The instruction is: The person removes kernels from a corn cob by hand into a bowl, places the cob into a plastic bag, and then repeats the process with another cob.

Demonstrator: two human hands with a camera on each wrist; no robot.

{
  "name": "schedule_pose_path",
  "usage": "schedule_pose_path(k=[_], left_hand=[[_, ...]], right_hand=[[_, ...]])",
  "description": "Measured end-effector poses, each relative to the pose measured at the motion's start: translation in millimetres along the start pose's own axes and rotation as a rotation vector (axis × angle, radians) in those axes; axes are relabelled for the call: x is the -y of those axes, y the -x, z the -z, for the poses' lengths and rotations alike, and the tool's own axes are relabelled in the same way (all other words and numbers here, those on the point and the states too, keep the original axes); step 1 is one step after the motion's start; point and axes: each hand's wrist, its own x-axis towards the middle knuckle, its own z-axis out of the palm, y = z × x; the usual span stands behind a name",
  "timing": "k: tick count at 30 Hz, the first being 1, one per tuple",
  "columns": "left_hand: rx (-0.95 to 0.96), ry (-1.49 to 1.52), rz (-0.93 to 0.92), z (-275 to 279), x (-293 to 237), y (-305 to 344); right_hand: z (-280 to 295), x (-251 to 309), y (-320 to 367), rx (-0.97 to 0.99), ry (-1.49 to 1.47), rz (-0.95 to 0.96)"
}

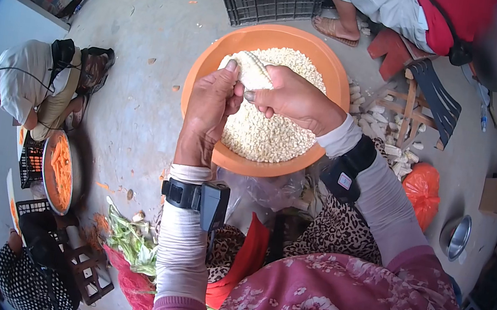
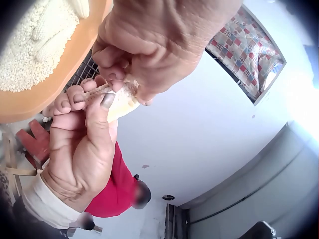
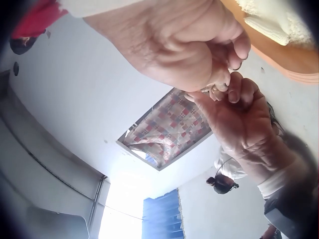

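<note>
Both hands hold a pale corn cob between them, over the near part of a wide orange basin. My left hand grips one end, its thumb raised at the top. The right hand grips the other end, thumb pressed against the cob and fingers curled around it. Part of the cob looks stripped, with kernels on the remaining side; the fingers hide much of it. Loose white kernels fill the basin. Whole pale ears of corn lie on top of them.
Bare cobs are scattered right of the basin, near a wooden stool and an orange bag. Behind stands a black crate, with a person beside it. Two people sit at left near a bowl of orange shreds. Green husks lie front left.
</note>
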Motion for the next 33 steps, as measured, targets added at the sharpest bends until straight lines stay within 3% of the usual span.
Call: schedule_pose_path(k=[7, 9, 13, 15, 19, 22, 27, 31, 33], left_hand=[[-0.074, 0.160, 0.050, -6.7, -4.7, 0.7], [-0.118, -0.041, 0.037, -5.5, -1.4, -0.6], [-0.079, -0.133, 0.010, -2.3, 2.7, -2.9], [-0.013, -0.109, -0.015, 2.1, 3.0, -3.7], [0.077, -0.010, -0.046, 2.2, -1.5, -1.3], [0.002, 0.183, 0.043, -2.8, -8.6, 1.9], [-0.203, -0.077, 0.080, -6.9, -9.1, 1.2], [-0.207, -0.224, 0.028, -7.0, -4.0, -2.6], [-0.247, -0.251, -0.057, -13.2, -3.1, -0.6]], right_hand=[[-10.4, 2.6, -0.5, -0.129, 0.182, 0.034], [-5.8, -12.1, -10.0, -0.191, 0.527, 0.119], [-6.0, -5.5, -3.9, -0.164, 0.349, -0.001], [-2.3, -5.0, -4.3, -0.060, 0.065, -0.003], [-6.4, 4.5, -1.5, -0.080, 0.055, 0.014], [-14.1, 10.5, 0.9, -0.113, 0.114, 0.050], [-11.0, -5.2, -9.6, -0.145, 0.485, 0.135], [-12.6, -2.5, -8.1, -0.164, 0.591, 0.054], [-10.5, -8.8, -9.7, -0.149, 0.575, 0.136]])
